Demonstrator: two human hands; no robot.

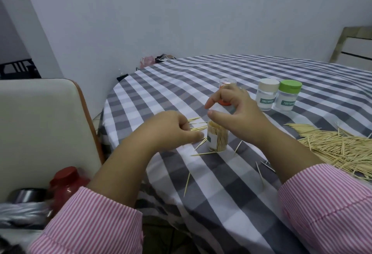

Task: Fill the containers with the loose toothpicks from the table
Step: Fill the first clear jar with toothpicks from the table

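Starting at the left edge: a cream chair back (pixel 40 132) and a red-capped bottle (pixel 67 185) sit off the surface (pixel 211 193), which wears a grey-and-white checked cloth. Next comes the left hand (pixel 171 126), fingers curled down onto the cloth, looking like it's pinching or raking at a small bunch of toothpicks (pixel 198 127) that point roughly left-right just beside the jar. Can't tell for sure if it actually has any pinched.

Dead centre is the open toothpick jar (pixel 218 139), upright and already packed close to full. The right hand (pixel 233 110) hovers right above its mouth with thumb and fingers spread in a loose claw, holding nothing I can see — an orange lid (pixel 225 102) peeks out behind it.

So the key bit: the nearest loose sticks lie just left of the jar, lying flat, while the jar's opening faces straight up — they'd need tipping on end to drop in, and the left hand is closer.

Further right, two capped containers (pixel 278 97) look empty, and the big pile of toothpicks (pixel 334 147) sprawls at the right edge.
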